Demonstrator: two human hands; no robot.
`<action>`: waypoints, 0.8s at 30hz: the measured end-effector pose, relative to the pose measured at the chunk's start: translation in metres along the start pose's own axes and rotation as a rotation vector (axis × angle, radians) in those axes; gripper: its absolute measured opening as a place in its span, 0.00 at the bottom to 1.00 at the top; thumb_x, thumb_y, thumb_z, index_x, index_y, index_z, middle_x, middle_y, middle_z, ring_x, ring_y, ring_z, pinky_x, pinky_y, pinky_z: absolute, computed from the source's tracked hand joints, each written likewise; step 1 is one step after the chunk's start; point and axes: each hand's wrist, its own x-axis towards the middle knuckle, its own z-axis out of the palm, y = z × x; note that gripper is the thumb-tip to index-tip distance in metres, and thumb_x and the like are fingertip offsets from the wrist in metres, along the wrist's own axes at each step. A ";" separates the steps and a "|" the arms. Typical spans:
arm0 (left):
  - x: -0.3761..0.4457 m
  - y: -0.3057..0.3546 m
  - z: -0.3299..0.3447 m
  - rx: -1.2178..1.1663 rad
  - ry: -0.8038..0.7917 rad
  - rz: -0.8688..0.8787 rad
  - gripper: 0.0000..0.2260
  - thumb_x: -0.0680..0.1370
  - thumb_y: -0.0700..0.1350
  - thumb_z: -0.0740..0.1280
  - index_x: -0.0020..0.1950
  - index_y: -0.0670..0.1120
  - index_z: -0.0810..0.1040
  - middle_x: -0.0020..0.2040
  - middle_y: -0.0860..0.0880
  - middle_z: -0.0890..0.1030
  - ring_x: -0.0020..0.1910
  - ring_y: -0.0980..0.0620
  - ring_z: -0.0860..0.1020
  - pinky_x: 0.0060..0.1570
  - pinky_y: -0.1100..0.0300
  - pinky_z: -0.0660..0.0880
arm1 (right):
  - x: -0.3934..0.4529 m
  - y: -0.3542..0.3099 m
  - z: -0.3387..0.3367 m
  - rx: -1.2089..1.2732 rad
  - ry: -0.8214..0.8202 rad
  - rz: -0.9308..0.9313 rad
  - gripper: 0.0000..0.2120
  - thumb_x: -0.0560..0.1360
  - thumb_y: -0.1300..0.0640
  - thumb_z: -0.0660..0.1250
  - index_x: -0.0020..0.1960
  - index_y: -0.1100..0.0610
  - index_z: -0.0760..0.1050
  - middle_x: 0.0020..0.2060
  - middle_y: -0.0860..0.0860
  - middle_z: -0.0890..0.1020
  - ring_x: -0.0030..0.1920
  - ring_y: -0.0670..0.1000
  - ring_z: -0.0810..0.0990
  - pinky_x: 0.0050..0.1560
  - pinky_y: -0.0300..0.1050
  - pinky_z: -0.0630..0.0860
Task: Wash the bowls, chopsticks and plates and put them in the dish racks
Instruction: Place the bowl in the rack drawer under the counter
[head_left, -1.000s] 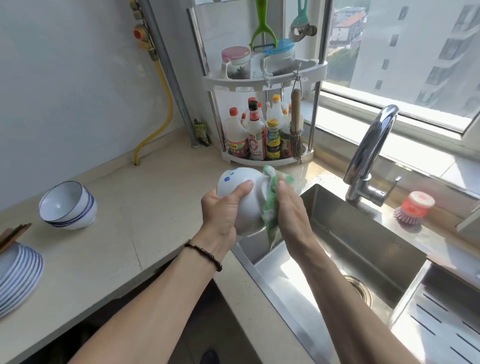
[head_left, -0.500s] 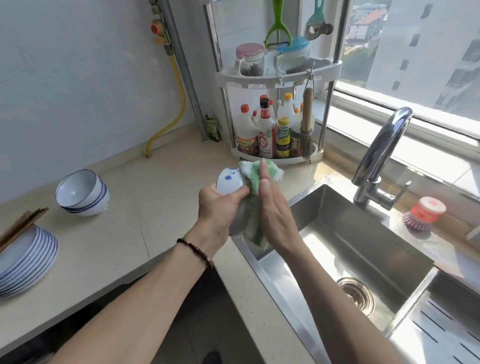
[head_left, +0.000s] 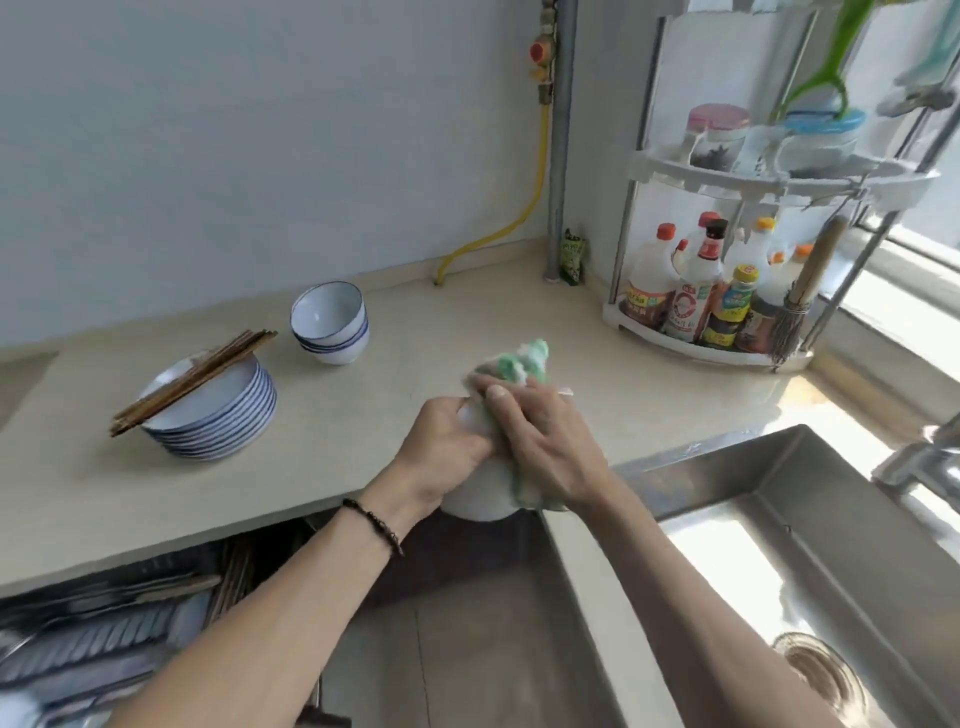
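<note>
Left hand grips the bowl just left of the sink; right hand presses a sponge on it. Ceramic, probably soapy-slick and breakable, so hold wall and rim.

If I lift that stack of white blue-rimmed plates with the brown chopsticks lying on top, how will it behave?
The stack of white blue-rimmed plates looks like glazed ceramic, many plates deep, so probably heavy and breakable. The brown chopsticks lie loose across the top plate, overhanging its rim, so they would likely roll or slide off if it tilts. The glossy rims may be slippery for wet fingers.
</note>
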 end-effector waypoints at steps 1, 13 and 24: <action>-0.005 -0.007 -0.015 0.047 0.023 0.009 0.05 0.72 0.32 0.73 0.45 0.38 0.83 0.43 0.44 0.85 0.44 0.46 0.83 0.44 0.58 0.81 | 0.003 -0.007 0.019 -0.051 -0.034 -0.028 0.22 0.82 0.44 0.53 0.66 0.48 0.79 0.65 0.48 0.80 0.65 0.47 0.77 0.66 0.49 0.72; -0.093 -0.089 -0.232 -0.564 0.416 -0.100 0.30 0.52 0.52 0.79 0.52 0.45 0.84 0.52 0.43 0.86 0.51 0.42 0.83 0.51 0.43 0.80 | -0.012 -0.082 0.263 1.151 0.023 0.972 0.25 0.81 0.37 0.55 0.63 0.53 0.79 0.55 0.59 0.85 0.55 0.63 0.81 0.59 0.64 0.75; -0.171 -0.208 -0.365 -0.276 0.689 -0.255 0.12 0.69 0.42 0.80 0.46 0.48 0.80 0.44 0.48 0.84 0.43 0.48 0.82 0.38 0.57 0.78 | -0.036 -0.118 0.436 0.710 -0.069 1.118 0.10 0.78 0.58 0.67 0.52 0.65 0.80 0.41 0.62 0.83 0.41 0.60 0.81 0.45 0.55 0.81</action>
